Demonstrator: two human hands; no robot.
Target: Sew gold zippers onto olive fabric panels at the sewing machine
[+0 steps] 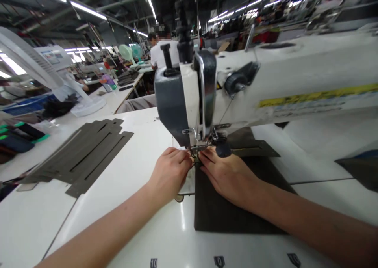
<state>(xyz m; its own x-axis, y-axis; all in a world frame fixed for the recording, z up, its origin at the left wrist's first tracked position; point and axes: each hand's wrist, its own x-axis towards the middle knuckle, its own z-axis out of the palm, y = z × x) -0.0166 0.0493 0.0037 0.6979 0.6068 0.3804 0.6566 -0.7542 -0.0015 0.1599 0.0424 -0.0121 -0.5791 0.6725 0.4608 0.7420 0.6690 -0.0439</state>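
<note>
Head view: left hand [173, 169] and right hand [228, 174] (grips hidden, cannot tell) beside sewing machine [283, 73]; dark panel [220, 213] on desk [141, 230], under right; possible hazard: panel slipping, fingers following.

Reaching across a white tabletop [141, 142] to a sewing machine [174, 90]. Curling the left hand [171, 169] beside the presser foot [198, 147], with the thing at its fingertips too hidden to tell. Laying the right hand [224, 173] over a dark panel [224, 216], fingertips close to the foot. Showing a slotted strip [256, 152] behind that hand, partly overlapping the panel. To the left, spreading out overlapping dark pieces [97, 149], near a white fan [35, 69] and spools [17, 138]. Farther back, beyond the machine, including a person [165, 51] in white.
</note>
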